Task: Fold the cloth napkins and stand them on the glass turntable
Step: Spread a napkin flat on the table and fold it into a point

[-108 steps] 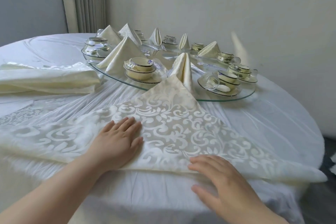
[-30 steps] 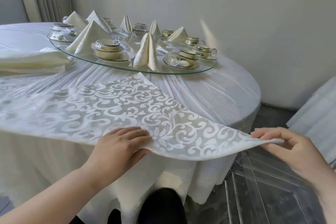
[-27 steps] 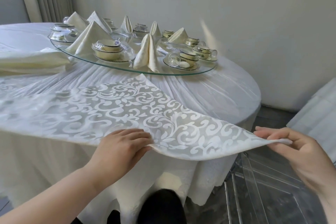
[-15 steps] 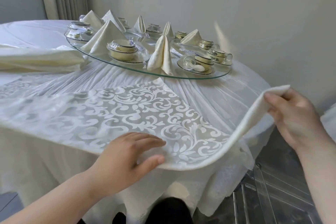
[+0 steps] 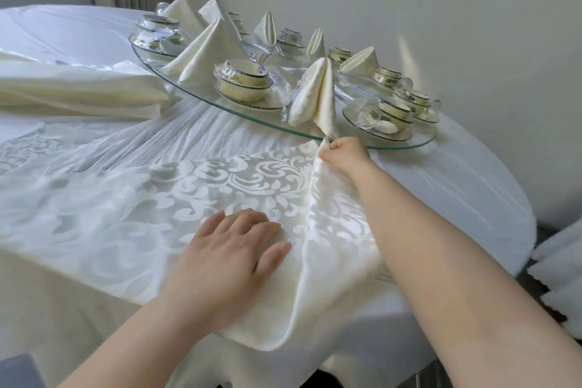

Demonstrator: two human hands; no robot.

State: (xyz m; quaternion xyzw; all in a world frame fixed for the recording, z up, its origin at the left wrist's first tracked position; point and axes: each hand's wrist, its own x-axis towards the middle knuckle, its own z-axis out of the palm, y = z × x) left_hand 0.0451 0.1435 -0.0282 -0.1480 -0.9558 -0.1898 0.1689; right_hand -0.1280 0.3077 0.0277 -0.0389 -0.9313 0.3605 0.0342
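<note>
White-clothed round table (image 5: 472,173): soft, limp napkin (image 5: 201,195), my left hand (image 5: 230,258) flat on it, my right hand (image 5: 343,153) pinching its corner.

Restaurant dining room; set glass turntable (image 5: 362,139)

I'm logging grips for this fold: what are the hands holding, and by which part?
The right hand pinches the cream patterned cloth napkin by a folded-over corner. The left hand only presses flat on it.
</note>
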